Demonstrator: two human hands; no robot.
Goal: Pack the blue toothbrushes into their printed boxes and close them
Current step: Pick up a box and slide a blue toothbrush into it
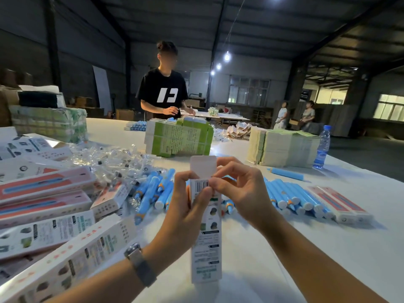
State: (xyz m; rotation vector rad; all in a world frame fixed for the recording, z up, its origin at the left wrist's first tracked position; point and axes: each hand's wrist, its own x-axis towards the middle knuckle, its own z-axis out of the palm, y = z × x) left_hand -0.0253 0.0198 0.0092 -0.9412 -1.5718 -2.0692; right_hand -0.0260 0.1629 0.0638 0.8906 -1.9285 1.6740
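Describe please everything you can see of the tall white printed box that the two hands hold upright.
The tall, narrow white cardboard box stands upright on the white table, its lower end resting on the surface. Its near face carries a barcode near the top, small round pictures lower down, and dark text panels. The top flap, plain white with rounded corners, stands open, pointing up. The left hand grips the upper part of the box; the right hand pinches it just under the flap. What is inside cannot be seen.
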